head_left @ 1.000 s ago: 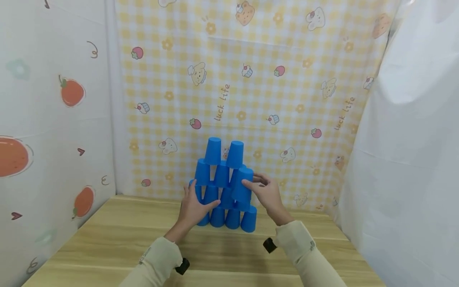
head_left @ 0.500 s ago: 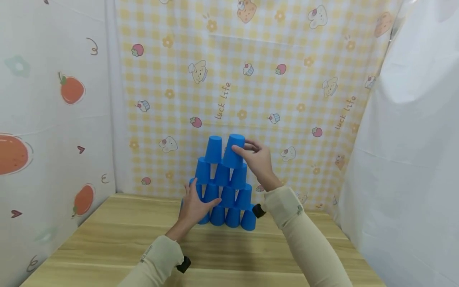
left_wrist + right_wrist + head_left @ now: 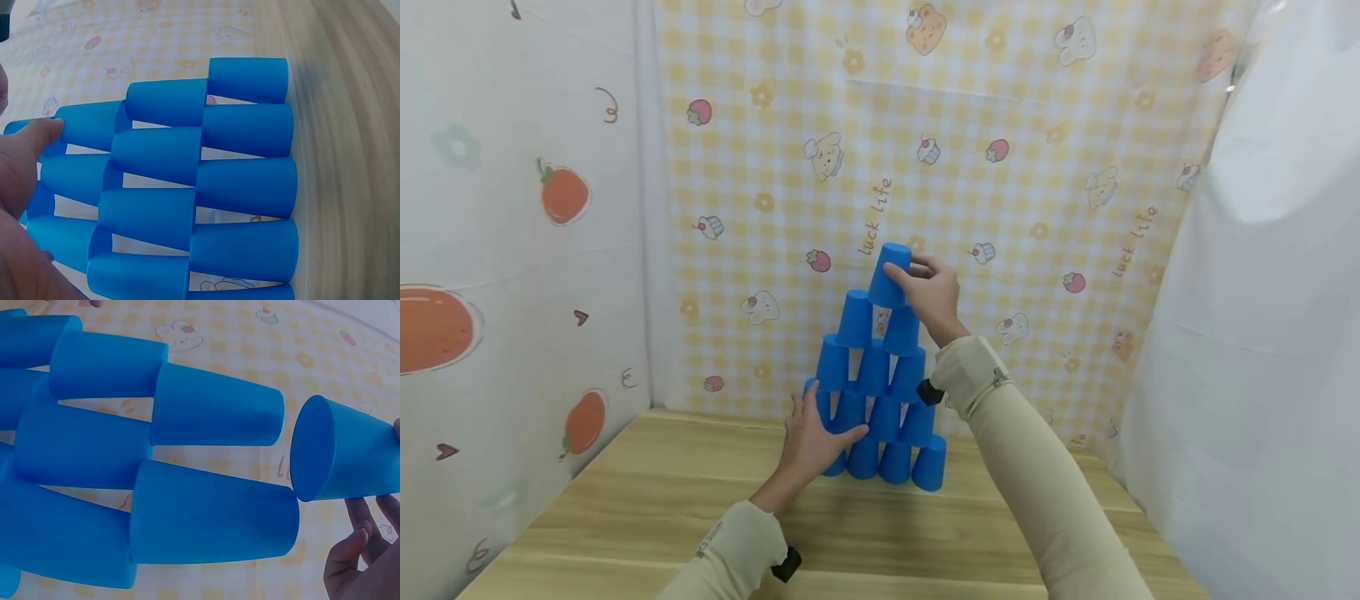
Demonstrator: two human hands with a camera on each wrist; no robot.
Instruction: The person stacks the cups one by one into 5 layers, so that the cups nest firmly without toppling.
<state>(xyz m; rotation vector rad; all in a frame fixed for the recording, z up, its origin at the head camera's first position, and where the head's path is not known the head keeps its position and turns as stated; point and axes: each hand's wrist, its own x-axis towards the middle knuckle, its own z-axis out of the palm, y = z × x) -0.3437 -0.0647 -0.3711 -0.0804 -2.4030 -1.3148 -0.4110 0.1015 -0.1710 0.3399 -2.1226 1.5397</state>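
Note:
Upside-down blue plastic cups (image 3: pixel 873 367) stand stacked in a narrowing pyramid. My right hand (image 3: pixel 935 298) pinches a single blue cup (image 3: pixel 891 279), mouth down, over the pair of cups in the upper tier. In the right wrist view, the rim of that held cup (image 3: pixel 359 453) meets or nearly meets the base of one cup (image 3: pixel 215 515), and a gap shows between it and the other cup (image 3: pixel 219 406). My left hand (image 3: pixel 812 435) is spread at the pyramid's lower left, with its thumb in front of the cups; whether it touches them I cannot tell.
The pyramid stands on a wooden table (image 3: pixel 880 533), close to a yellow checked cloth (image 3: pixel 752 275) behind. White cloths hang along the left (image 3: pixel 512 250) and right (image 3: pixel 1247 350) sides. A small black device (image 3: pixel 786 565) sits at the left wrist.
My right hand has raised the cup from beside the pyramid's right side, up and slightly left, to above the upper pair. My left hand has stayed by the lower tiers.

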